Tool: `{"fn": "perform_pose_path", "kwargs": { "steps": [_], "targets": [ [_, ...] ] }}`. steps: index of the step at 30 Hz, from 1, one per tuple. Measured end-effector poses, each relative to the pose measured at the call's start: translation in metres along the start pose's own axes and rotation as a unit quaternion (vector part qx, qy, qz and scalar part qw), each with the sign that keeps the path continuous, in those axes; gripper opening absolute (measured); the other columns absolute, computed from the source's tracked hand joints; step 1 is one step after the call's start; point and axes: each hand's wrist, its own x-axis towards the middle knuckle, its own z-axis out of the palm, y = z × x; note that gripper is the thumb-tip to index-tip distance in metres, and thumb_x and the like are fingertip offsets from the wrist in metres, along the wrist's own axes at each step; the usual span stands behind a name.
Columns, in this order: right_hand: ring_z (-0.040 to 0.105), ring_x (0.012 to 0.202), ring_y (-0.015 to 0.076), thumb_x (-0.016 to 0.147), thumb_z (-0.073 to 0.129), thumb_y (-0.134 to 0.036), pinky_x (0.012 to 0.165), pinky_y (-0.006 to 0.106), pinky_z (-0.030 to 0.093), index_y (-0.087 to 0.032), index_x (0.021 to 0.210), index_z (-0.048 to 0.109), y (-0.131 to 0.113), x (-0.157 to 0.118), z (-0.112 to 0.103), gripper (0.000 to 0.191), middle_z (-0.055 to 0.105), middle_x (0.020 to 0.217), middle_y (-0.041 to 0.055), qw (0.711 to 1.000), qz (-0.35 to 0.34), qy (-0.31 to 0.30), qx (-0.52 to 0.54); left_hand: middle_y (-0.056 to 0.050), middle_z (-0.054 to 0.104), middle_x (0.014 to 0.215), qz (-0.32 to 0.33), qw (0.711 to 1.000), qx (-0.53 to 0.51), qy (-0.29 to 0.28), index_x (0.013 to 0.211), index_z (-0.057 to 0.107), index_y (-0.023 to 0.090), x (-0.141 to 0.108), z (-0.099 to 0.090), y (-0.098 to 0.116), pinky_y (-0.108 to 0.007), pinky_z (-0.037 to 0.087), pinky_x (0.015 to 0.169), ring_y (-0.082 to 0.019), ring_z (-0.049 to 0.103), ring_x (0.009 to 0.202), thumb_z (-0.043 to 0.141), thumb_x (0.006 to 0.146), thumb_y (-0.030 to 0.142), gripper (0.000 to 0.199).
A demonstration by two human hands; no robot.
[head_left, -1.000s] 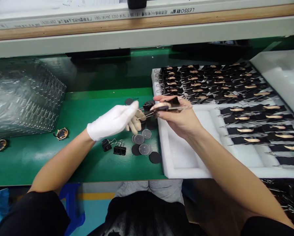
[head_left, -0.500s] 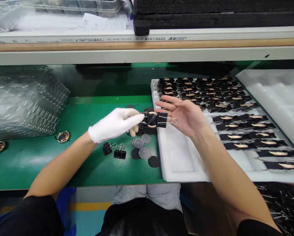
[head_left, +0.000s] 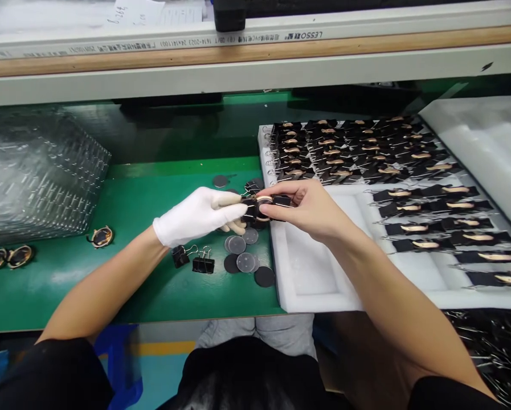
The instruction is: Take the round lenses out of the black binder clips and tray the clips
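A small round gold-rimmed watch case (head_left: 264, 201) with a dark face is held between my hands, a black binder clip on each side of it. My left hand (head_left: 197, 216), in a white glove, is closed on the left binder clip (head_left: 250, 209). The thumb and fingers of my bare right hand (head_left: 315, 210) pinch the case near the right binder clip (head_left: 283, 201), partly covering both. Below lie two loose binder clips (head_left: 204, 262), several clear discs (head_left: 247, 262) and a black disc (head_left: 264, 277). Another binder clip (head_left: 253, 187) shows just behind the held piece.
At right, a white foam tray (head_left: 283, 285) bears rows of clipped watch cases (head_left: 413, 229). Stacked clear plastic trays (head_left: 37, 182) stand at left, with several loose watch cases (head_left: 101, 236) before them. A shelf edge (head_left: 152, 80) spans the back. More binder clips (head_left: 490, 353) lie low at right.
My right hand has gone from open, palm up beside the piece, to pinching the watch case. My left hand keeps its hold. The view has shifted slightly.
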Motion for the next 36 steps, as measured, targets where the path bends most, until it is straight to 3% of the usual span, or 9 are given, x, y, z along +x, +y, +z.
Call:
{"fn": "perform_pose_path", "kwargs": {
  "steps": [6, 12, 22, 25, 30, 36],
  "targets": [
    [0.074, 0.08, 0.023, 0.066, 0.088, -0.022, 0.068, 0.033, 0.061, -0.019, 0.085, 0.084, 0.002, 0.002, 0.007, 0.02, 0.08, 0.086, 0.0063, 0.999, 0.007, 0.034, 0.004, -0.008, 0.082, 0.09, -0.016, 1.0, -0.001, 0.011, 0.091, 0.071, 0.016, 0.004, 0.003, -0.005, -0.025, 0.064, 0.072, -0.019, 0.08, 0.083, 0.064, 0.096, 0.053, 0.038],
    [0.075, 0.083, 0.0218, 0.062, 0.091, -0.027, 0.074, 0.034, 0.062, -0.02, 0.079, 0.082, 0.005, 0.005, 0.006, 0.021, 0.08, 0.085, 0.0058, 0.994, 0.05, 0.005, 0.094, -0.008, 0.082, 0.092, -0.005, 1.0, -0.022, -0.008, 0.089, 0.071, 0.017, 0.003, 0.001, -0.007, -0.025, 0.064, 0.07, -0.019, 0.08, 0.081, 0.064, 0.096, 0.052, 0.037],
    [0.075, 0.086, 0.023, 0.067, 0.088, -0.024, 0.074, 0.034, 0.06, -0.02, 0.082, 0.082, 0.006, 0.002, 0.009, 0.017, 0.081, 0.09, 0.006, 0.999, 0.013, 0.012, 0.045, -0.006, 0.082, 0.09, -0.034, 0.999, -0.005, 0.015, 0.095, 0.073, 0.018, 0.002, 0.004, -0.004, -0.025, 0.064, 0.072, -0.019, 0.08, 0.083, 0.068, 0.094, 0.051, 0.034],
    [0.075, 0.088, 0.0223, 0.07, 0.088, -0.026, 0.077, 0.034, 0.06, -0.02, 0.087, 0.082, 0.005, 0.002, 0.005, 0.019, 0.081, 0.094, 0.0062, 0.999, 0.009, -0.002, 0.038, -0.007, 0.082, 0.09, -0.032, 0.999, -0.001, 0.013, 0.096, 0.072, 0.018, 0.002, 0.001, -0.003, -0.025, 0.064, 0.073, -0.02, 0.08, 0.085, 0.069, 0.093, 0.053, 0.035],
    [0.075, 0.096, 0.0235, 0.069, 0.091, -0.027, 0.082, 0.036, 0.062, -0.022, 0.108, 0.079, -0.001, 0.002, -0.007, 0.04, 0.079, 0.114, 0.0076, 0.998, 0.0, -0.061, 0.001, -0.008, 0.081, 0.09, -0.003, 1.0, 0.018, 0.016, 0.099, 0.07, 0.016, -0.001, -0.005, 0.003, -0.026, 0.063, 0.073, -0.019, 0.079, 0.082, 0.062, 0.097, 0.056, 0.04],
    [0.073, 0.087, 0.0217, 0.071, 0.089, -0.036, 0.079, 0.034, 0.057, -0.016, 0.092, 0.079, 0.005, 0.006, -0.009, 0.03, 0.08, 0.093, 0.006, 0.996, -0.022, -0.081, -0.024, -0.004, 0.079, 0.083, 0.009, 0.995, 0.097, 0.023, 0.095, 0.071, 0.018, -0.004, -0.005, 0.002, -0.026, 0.059, 0.068, -0.019, 0.077, 0.075, 0.056, 0.098, 0.059, 0.045]
  ]
}}
